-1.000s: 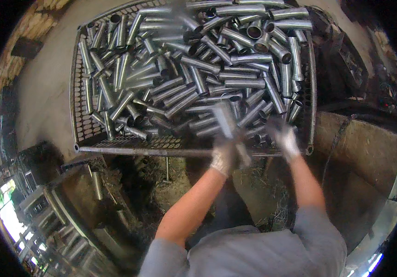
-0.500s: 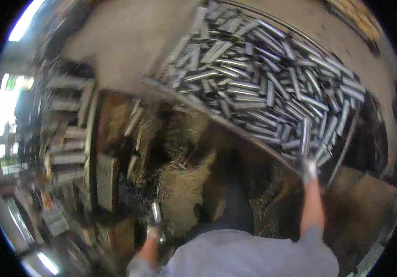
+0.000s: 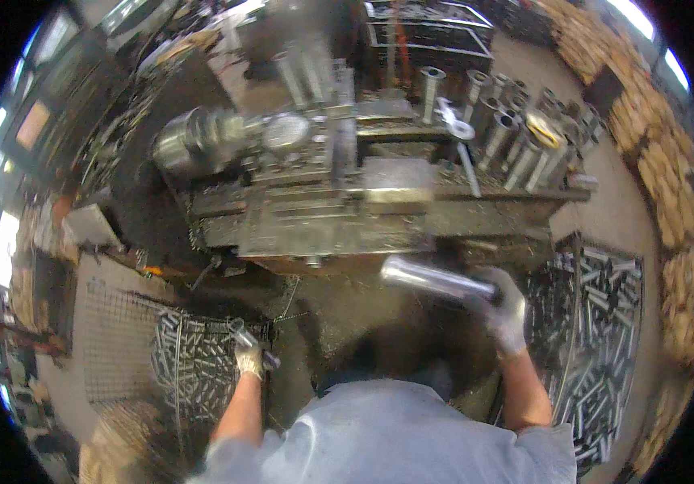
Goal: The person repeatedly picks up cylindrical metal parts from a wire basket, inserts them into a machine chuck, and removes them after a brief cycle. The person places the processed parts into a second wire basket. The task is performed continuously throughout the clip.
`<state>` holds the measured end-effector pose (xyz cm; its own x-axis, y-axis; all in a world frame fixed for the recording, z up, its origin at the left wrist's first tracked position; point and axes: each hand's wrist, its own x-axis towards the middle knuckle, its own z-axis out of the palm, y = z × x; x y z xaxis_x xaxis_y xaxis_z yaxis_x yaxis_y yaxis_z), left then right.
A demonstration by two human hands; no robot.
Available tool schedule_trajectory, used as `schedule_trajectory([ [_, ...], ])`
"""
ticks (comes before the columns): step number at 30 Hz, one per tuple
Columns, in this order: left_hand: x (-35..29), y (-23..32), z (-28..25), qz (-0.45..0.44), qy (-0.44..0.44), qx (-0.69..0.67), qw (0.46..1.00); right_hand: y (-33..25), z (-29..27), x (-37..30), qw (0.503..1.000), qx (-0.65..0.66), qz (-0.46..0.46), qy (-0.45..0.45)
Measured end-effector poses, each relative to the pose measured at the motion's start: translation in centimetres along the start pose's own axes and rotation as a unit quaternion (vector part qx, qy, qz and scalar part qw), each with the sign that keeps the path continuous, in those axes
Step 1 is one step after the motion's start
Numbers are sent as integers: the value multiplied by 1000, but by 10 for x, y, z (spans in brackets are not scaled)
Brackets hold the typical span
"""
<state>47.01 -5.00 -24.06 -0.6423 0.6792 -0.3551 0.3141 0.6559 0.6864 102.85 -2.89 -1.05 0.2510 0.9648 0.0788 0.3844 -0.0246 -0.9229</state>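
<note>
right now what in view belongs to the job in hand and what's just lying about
Apparently in the job:
right hand: metal tube
left hand: second tube
heaped tubes, both sides
machine ahead

Probably just lying about:
brown stacks, far right
pale slab, left

Dull brown floor (image 3: 628, 208), bright window (image 3: 6, 250) at far left.

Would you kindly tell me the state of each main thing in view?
Left hand, gloved, closed
Left tube, held, tilted
Right hand, gloved, closed
Right tube, held by one end, tilted
Bench tubes, mostly upright
Left basket, open-topped, loaded
Chuck, unclear whether turning
</note>
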Motion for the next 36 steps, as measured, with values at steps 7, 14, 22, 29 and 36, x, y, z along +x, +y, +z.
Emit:
schedule_trajectory([
  [7,27,196,-49,182,-44,-168,968,-127,170,118,924,-160,-322,-129],
  [14,72,344,-17,288,-103,-120,945,-146,239,182,827,-307,-370,-292],
  [22,134,328,44,418,-192,-36,887,-191,224,220,758,-278,-383,-449],
  [29,140,313,29,475,-179,-96,856,-260,292,344,823,-224,-324,-409],
  [36,164,243,-53,326,-194,-162,911,-216,425,427,522,-189,-481,-679],
])
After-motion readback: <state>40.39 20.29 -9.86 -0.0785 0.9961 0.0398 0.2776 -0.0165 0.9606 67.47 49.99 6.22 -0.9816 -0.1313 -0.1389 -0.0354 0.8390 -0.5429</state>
